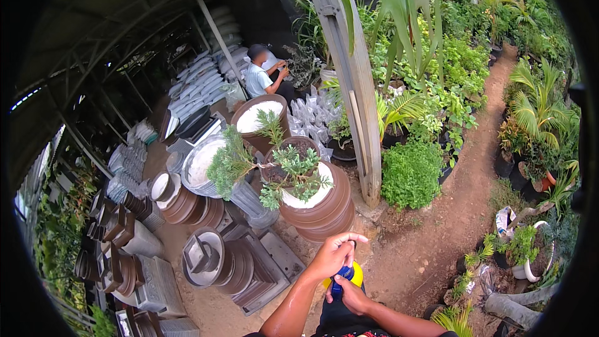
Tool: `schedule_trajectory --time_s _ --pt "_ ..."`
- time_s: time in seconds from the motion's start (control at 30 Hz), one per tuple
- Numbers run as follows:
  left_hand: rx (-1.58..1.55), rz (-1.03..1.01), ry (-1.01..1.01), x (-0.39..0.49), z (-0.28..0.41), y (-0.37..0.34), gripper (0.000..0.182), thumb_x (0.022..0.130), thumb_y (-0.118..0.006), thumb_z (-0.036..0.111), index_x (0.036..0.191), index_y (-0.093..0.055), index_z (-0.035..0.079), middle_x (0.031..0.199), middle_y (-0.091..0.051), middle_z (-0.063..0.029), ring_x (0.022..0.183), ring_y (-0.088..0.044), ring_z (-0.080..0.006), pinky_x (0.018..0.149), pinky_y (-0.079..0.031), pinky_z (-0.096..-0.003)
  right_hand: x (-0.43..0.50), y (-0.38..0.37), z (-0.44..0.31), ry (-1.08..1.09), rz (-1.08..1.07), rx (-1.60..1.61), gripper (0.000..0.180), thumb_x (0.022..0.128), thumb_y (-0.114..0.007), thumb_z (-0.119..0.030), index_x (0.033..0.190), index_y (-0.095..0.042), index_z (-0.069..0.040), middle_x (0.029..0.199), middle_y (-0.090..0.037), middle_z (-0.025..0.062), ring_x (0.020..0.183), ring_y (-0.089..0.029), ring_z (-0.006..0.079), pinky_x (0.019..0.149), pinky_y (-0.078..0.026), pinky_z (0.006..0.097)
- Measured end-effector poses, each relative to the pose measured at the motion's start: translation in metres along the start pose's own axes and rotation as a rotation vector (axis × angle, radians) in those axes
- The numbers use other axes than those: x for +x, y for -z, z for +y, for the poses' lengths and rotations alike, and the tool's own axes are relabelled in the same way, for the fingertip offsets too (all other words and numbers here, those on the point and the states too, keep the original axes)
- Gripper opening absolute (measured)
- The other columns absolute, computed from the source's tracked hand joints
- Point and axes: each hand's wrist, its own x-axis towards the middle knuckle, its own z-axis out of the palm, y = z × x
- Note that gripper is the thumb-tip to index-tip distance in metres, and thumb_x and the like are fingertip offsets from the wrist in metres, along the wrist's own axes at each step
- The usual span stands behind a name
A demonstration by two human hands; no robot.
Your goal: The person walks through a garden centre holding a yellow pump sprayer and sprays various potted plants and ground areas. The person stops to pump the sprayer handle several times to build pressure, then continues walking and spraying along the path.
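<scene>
My left hand (pixel 334 253) curls over the top of a yellow spray bottle (pixel 357 274) with a blue head, its index finger stretched out to the right. Below it, my right hand (pixel 352 294) grips the blue part of the bottle, thumb along its side. Much of the bottle is hidden behind both hands. Just beyond them stands a potted juniper bonsai (pixel 295 161) with drooping green foliage. Its brown pot (pixel 311 142) rests on a stack of large brown planters (pixel 323 210) with a white inner surface.
A seated person (pixel 262 75) works farther back near piled sacks (pixel 199 79). Stacked planters (pixel 220 262) stand at left. A metal post (pixel 353 89) rises beside the bonsai, under hanging fern fronds (pixel 407 14). Potted plants line a dirt path (pixel 468 173) at right.
</scene>
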Motion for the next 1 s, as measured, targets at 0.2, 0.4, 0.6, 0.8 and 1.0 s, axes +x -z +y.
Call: schedule_trajectory --time_s 0.2,0.4,0.6,0.8,1.0 --pt "-0.027 -0.021 -0.045 -0.001 -0.012 0.008 0.031 0.101 -0.041 0.003 0.119 -0.066 -0.003 0.065 -0.053 0.0021 0.056 -0.046 -0.0037 0.055 -0.038 -0.0211 -0.001 -0.001 -0.001 -0.041 0.017 -0.079 0.059 0.111 -0.026 -0.042 0.087 -0.062 -0.002 0.076 -0.06 0.006 0.077 -0.057 0.0177 0.085 -0.044 0.0315" --pt "0.007 0.057 -0.071 0.01 0.022 -0.001 0.028 0.1 -0.043 0.004 0.109 -0.069 -0.002 0.063 -0.051 0.0032 0.052 -0.043 -0.0034 0.052 -0.038 -0.0219 -0.009 -0.001 -0.013 -0.076 -0.01 -0.107 0.06 0.112 -0.024 -0.043 0.086 -0.06 -0.002 0.075 -0.058 0.0057 0.076 -0.055 0.0174 0.082 -0.045 0.031" --pt "0.099 -0.001 -0.084 0.014 0.103 0.015 0.028 0.104 -0.047 0.013 0.115 -0.068 -0.003 0.06 -0.053 0.0023 0.051 -0.049 -0.0042 0.051 -0.042 -0.0219 0.003 -0.003 -0.011 -0.037 -0.016 -0.084 0.06 0.112 -0.024 -0.045 0.086 -0.058 -0.003 0.074 -0.057 0.0052 0.075 -0.055 0.0172 0.08 -0.046 0.0311" --pt "0.439 0.016 0.059 0.025 0.124 0.015 0.031 0.105 -0.05 0.023 0.124 -0.066 0.004 0.072 -0.066 -0.0038 0.062 -0.064 -0.011 0.058 -0.05 -0.0271 0.009 0.003 -0.006 -0.031 -0.045 -0.083 0.062 0.111 -0.024 -0.048 0.086 -0.059 -0.003 0.074 -0.057 0.005 0.074 -0.055 0.0174 0.078 -0.046 0.0315" --pt "0.393 -0.075 0.051 0.034 0.09 0.022 0.04 0.108 -0.037 0.02 0.136 -0.059 0.001 0.093 -0.073 -0.0091 0.074 -0.068 -0.0133 0.07 -0.054 -0.0285 0.015 0.001 -0.014 -0.071 -0.003 -0.035 0.063 0.111 -0.025 -0.049 0.088 -0.06 -0.002 0.073 -0.057 0.0054 0.074 -0.055 0.0174 0.078 -0.046 0.031"
